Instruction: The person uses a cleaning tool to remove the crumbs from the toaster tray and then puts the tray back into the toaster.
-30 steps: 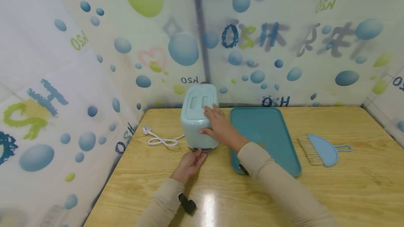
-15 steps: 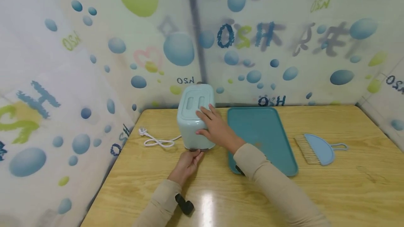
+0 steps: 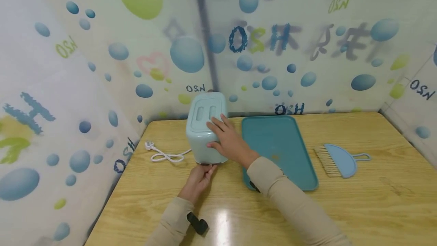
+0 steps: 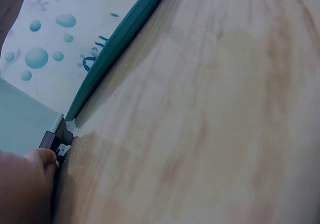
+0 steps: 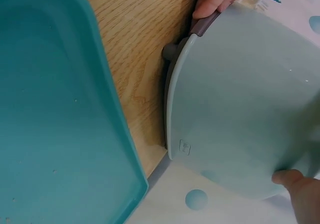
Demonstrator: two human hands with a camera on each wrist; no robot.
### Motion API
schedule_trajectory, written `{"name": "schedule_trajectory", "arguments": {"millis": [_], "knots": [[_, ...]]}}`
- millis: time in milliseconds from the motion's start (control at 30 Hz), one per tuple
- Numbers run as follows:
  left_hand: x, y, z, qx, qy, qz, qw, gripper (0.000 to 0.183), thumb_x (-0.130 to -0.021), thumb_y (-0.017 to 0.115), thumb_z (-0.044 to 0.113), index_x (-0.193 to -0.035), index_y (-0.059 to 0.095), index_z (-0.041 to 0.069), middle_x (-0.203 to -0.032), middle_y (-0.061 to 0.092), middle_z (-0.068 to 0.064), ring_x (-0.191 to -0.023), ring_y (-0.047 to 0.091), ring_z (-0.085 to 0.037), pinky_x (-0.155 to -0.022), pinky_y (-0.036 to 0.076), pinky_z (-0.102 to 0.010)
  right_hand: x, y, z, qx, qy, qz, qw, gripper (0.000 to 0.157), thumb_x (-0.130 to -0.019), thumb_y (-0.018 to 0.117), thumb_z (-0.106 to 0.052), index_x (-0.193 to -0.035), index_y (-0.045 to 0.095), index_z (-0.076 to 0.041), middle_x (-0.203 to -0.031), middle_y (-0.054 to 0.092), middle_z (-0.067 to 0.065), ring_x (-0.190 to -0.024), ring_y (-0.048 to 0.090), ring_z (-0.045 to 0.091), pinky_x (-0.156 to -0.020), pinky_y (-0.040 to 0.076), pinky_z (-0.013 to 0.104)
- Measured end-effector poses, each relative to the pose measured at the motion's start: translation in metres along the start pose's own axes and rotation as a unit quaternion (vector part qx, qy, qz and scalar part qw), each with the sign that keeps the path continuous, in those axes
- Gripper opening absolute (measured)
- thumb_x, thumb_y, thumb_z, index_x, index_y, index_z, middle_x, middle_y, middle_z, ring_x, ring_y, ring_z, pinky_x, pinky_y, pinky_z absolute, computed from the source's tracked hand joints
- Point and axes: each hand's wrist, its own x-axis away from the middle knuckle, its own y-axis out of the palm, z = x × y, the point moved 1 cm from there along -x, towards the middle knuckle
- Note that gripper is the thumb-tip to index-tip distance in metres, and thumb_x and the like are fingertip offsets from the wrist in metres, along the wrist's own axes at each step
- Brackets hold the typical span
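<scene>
A pale blue toaster [image 3: 205,147] with a lid on top stands on the wooden table. Low at its near end, my left hand [image 3: 195,182] pinches the edge of a dark crumb tray [image 5: 205,24], which sits almost flush with the base. The left wrist view shows the thumb right against this dark edge [image 4: 49,141]. My right hand [image 3: 229,142] lies with spread fingers over the toaster's right upper edge, its fingertips on the lid [image 3: 201,124]. In the right wrist view, its thumb [image 5: 295,181] rests on the toaster's side.
A teal serving tray [image 3: 280,139] lies right of the toaster, under my right forearm. Farther right is a light blue hand brush [image 3: 341,160] with pale bristles. The white power cord [image 3: 167,158] and plug lie to the toaster's left. A patterned wall covering [image 3: 259,63] rises behind the table.
The slotted crumb tray, sticking out at the toaster's base a second ago, has slid in beneath it under my left hand. My right hand stays on the toaster. The head view has turned slightly right.
</scene>
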Motion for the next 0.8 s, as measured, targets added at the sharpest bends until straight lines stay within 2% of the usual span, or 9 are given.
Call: {"name": "schedule_trajectory", "arguments": {"millis": [233, 267, 333, 400, 467, 533, 633, 733, 800], "knots": [[0.01, 0.008, 0.009, -0.02, -0.019, -0.002, 0.9996, 0.062, -0.095, 0.02, -0.016, -0.148, -0.013, -0.009, -0.158, -0.006, -0.028, -0.147, 0.005, -0.033, -0.112, 0.024, -0.024, -0.002, 0.003, 0.001, -0.013, 0.008, 0.009, 1.0, 0.066, -0.091, 0.062, -0.037, -0.146, 0.04, -0.008, -0.153, 0.037, 0.015, -0.146, 0.02, 0.041, -0.117, 0.027, 0.05], [0.01, 0.008, 0.009, -0.028, -0.02, 0.002, 0.9994, 0.062, -0.096, 0.021, -0.016, -0.148, -0.01, -0.01, -0.157, -0.001, -0.029, -0.146, 0.01, -0.032, -0.111, 0.026, -0.023, -0.002, 0.003, 0.001, -0.016, 0.009, 0.011, 1.0, 0.066, -0.091, 0.062, -0.037, -0.146, 0.04, -0.008, -0.153, 0.037, 0.015, -0.146, 0.02, 0.041, -0.117, 0.027, 0.05], [0.009, 0.006, 0.007, -0.044, -0.023, 0.021, 0.9985, 0.054, -0.096, 0.026, -0.014, -0.146, 0.006, -0.014, -0.146, 0.025, -0.033, -0.137, 0.037, -0.028, -0.106, 0.036, -0.019, -0.002, 0.003, 0.001, -0.014, 0.014, 0.01, 1.0, 0.066, -0.091, 0.062, -0.038, -0.146, 0.04, -0.008, -0.153, 0.036, 0.014, -0.147, 0.019, 0.04, -0.117, 0.027, 0.049], [0.008, 0.002, 0.005, -0.064, -0.04, 0.029, 0.9967, 0.043, -0.098, 0.031, -0.011, -0.139, 0.021, -0.016, -0.127, 0.049, -0.026, -0.118, 0.057, -0.021, -0.1, 0.046, -0.02, -0.002, 0.003, 0.001, -0.007, 0.019, 0.003, 1.0, 0.067, -0.092, 0.061, -0.039, -0.147, 0.038, -0.008, -0.154, 0.034, 0.014, -0.147, 0.019, 0.039, -0.118, 0.027, 0.048], [0.009, 0.0, 0.002, -0.099, -0.067, 0.025, 0.9925, 0.037, -0.1, 0.034, -0.005, -0.135, 0.03, -0.015, -0.111, 0.059, -0.013, -0.099, 0.063, -0.013, -0.094, 0.052, -0.023, -0.003, 0.002, 0.002, -0.005, 0.026, -0.01, 1.0, 0.068, -0.093, 0.059, -0.039, -0.148, 0.036, -0.008, -0.156, 0.031, 0.014, -0.148, 0.016, 0.039, -0.118, 0.026, 0.048], [0.013, 0.0, 0.001, -0.136, -0.102, -0.004, 0.9854, 0.038, -0.102, 0.035, 0.004, -0.137, 0.033, -0.013, -0.112, 0.065, -0.013, -0.095, 0.064, -0.01, -0.092, 0.052, -0.024, -0.004, -0.001, 0.003, -0.007, 0.037, -0.032, 0.999, 0.071, -0.094, 0.057, -0.04, -0.15, 0.031, -0.006, -0.159, 0.025, 0.014, -0.148, 0.013, 0.039, -0.119, 0.023, 0.049], [0.02, 0.007, 0.002, -0.2, -0.133, -0.072, 0.9682, 0.049, -0.105, 0.034, 0.015, -0.147, 0.024, -0.008, -0.138, 0.054, -0.017, -0.109, 0.061, -0.01, -0.096, 0.049, -0.023, -0.005, -0.011, 0.006, -0.045, 0.06, -0.07, 0.995, 0.072, -0.096, 0.054, -0.038, -0.152, 0.024, -0.003, -0.161, 0.016, 0.015, -0.149, 0.009, 0.038, -0.12, 0.019, 0.051], [0.026, 0.022, 0.007, -0.255, -0.139, -0.128, 0.9482, 0.052, -0.105, 0.034, 0.021, -0.149, 0.023, -0.005, -0.149, 0.04, -0.021, -0.122, 0.057, -0.015, -0.102, 0.047, -0.027, -0.002, -0.026, 0.012, -0.087, 0.087, -0.094, 0.988, 0.072, -0.098, 0.052, -0.035, -0.152, 0.019, -0.001, -0.161, 0.011, 0.016, -0.149, 0.008, 0.037, -0.12, 0.018, 0.052], [0.029, 0.035, 0.014, -0.301, -0.131, -0.162, 0.9306, 0.053, -0.105, 0.034, 0.024, -0.15, 0.023, -0.003, -0.15, 0.039, -0.023, -0.13, 0.052, -0.021, -0.107, 0.044, -0.032, 0.002, -0.039, 0.019, -0.104, 0.1, -0.097, 0.985, 0.071, -0.099, 0.05, -0.034, -0.152, 0.018, 0.0, -0.161, 0.011, 0.017, -0.149, 0.01, 0.037, -0.119, 0.018, 0.054]]}}
